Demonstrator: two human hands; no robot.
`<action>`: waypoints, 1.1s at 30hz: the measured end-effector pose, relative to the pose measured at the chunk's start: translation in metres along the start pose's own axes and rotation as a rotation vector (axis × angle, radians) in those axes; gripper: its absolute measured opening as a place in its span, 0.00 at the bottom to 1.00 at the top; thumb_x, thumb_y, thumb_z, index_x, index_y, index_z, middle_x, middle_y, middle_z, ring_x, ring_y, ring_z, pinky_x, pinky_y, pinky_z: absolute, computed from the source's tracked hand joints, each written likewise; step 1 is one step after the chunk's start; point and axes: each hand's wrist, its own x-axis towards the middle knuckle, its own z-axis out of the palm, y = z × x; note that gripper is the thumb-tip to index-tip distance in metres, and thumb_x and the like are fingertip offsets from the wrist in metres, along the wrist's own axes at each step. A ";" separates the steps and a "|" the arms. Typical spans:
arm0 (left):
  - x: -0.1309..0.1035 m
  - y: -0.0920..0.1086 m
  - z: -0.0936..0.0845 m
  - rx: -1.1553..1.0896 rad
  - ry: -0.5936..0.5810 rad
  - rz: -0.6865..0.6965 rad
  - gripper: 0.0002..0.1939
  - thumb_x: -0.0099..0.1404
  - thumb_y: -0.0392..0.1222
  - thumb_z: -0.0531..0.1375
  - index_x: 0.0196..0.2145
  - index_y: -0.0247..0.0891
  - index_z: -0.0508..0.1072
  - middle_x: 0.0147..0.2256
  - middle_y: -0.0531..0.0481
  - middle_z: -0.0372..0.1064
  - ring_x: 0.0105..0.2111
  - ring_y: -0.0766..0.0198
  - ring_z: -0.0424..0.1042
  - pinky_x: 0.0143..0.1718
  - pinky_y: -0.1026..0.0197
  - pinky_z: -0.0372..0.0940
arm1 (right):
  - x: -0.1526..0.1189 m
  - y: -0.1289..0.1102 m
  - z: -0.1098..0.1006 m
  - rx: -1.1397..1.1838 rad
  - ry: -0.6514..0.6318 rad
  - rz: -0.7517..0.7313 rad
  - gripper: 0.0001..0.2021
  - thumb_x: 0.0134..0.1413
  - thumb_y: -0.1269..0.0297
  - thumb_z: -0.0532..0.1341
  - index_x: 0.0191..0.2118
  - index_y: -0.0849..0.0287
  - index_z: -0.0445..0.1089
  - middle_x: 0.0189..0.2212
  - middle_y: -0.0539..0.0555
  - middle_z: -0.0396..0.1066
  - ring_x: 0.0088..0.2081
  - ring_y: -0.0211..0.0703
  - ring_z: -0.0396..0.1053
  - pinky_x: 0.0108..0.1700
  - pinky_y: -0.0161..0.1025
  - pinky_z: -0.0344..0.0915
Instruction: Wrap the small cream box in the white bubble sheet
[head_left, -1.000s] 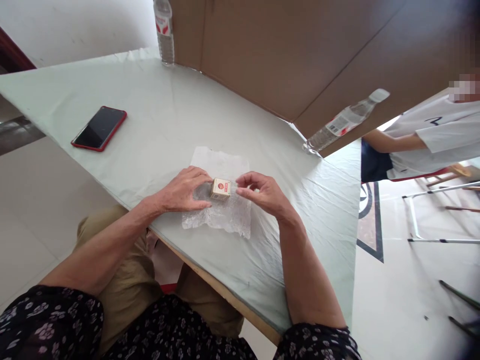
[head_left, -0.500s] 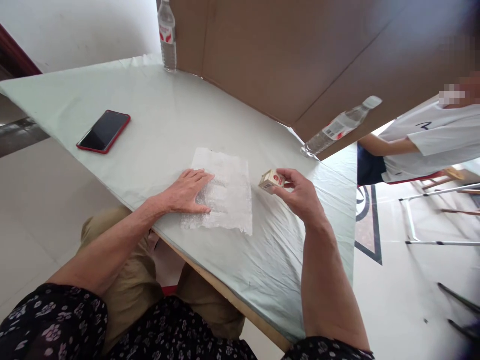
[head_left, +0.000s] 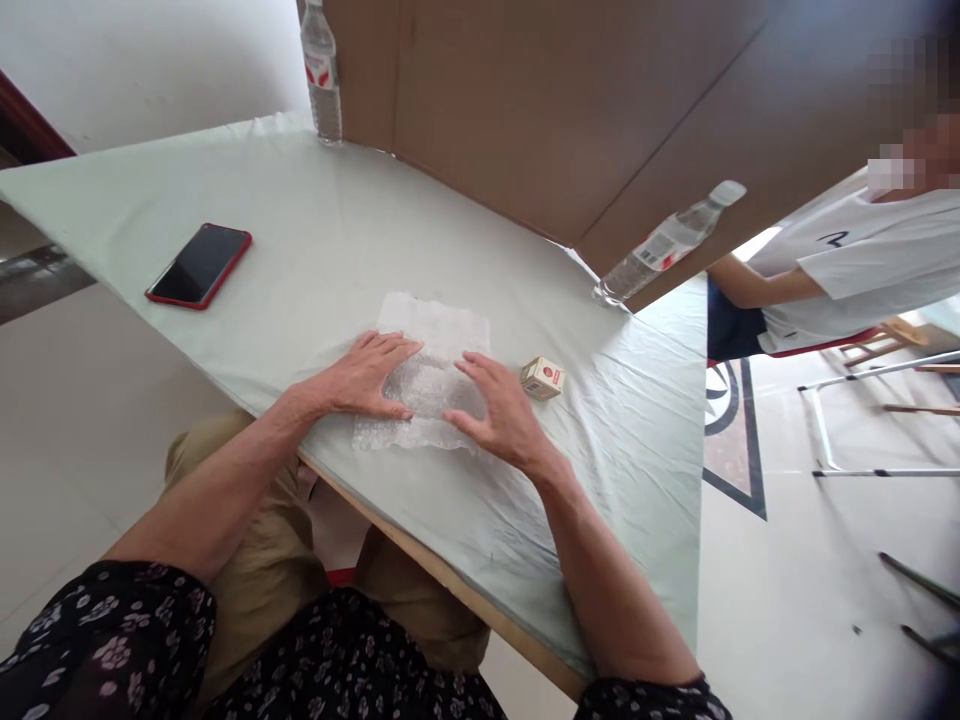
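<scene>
A sheet of bubble wrap (head_left: 431, 385) lies flat on the table in front of me. My left hand (head_left: 369, 375) rests on its left side, fingers spread, thumb toward the near edge. On its right side is my right hand (head_left: 499, 412), fingers apart, with nothing in its grasp. The bubble wrap shows between the two hands, and their palms cover its side edges. Just to the right of my right hand, a small cream box (head_left: 543, 378) with a red mark stands on the cloth, untouched.
A pale green cloth (head_left: 300, 240) covers the table. A red-cased phone (head_left: 199, 266) lies at the left. Two plastic bottles, one upright (head_left: 321, 80) and one leaning in view (head_left: 667, 248), stand by a brown cardboard panel (head_left: 487, 110). A person in a white shirt (head_left: 862, 260) sits beyond it.
My right hand has let go of the small box, leaving it on the table, and has moved left onto the bubble wrap. My left hand stays on the wrap.
</scene>
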 end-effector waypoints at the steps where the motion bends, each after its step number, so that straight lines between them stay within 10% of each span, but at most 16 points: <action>1: 0.000 -0.002 0.000 0.005 -0.006 -0.005 0.53 0.58 0.68 0.64 0.71 0.40 0.52 0.70 0.35 0.53 0.71 0.41 0.48 0.70 0.39 0.42 | 0.001 -0.001 0.006 -0.015 -0.087 0.003 0.35 0.57 0.46 0.65 0.66 0.55 0.62 0.67 0.65 0.62 0.68 0.62 0.60 0.67 0.61 0.58; 12: -0.005 0.013 0.001 0.012 0.217 0.046 0.34 0.65 0.59 0.62 0.61 0.35 0.68 0.61 0.36 0.67 0.63 0.43 0.63 0.65 0.42 0.54 | -0.003 0.004 0.016 -0.105 -0.296 0.045 0.51 0.53 0.32 0.61 0.72 0.62 0.51 0.72 0.69 0.51 0.72 0.67 0.49 0.69 0.64 0.52; 25: -0.004 0.010 0.003 0.008 0.044 0.024 0.44 0.60 0.63 0.65 0.66 0.39 0.60 0.65 0.38 0.62 0.66 0.43 0.58 0.67 0.44 0.51 | -0.006 0.006 0.017 -0.089 -0.272 0.019 0.50 0.52 0.34 0.63 0.72 0.60 0.52 0.72 0.68 0.52 0.72 0.66 0.50 0.69 0.64 0.53; 33: -0.004 0.008 0.003 -0.041 0.025 0.044 0.44 0.60 0.62 0.65 0.67 0.39 0.59 0.65 0.38 0.61 0.67 0.44 0.57 0.68 0.44 0.50 | -0.002 0.033 -0.034 -0.066 0.179 0.056 0.27 0.59 0.48 0.64 0.60 0.53 0.68 0.60 0.61 0.72 0.62 0.60 0.66 0.64 0.61 0.61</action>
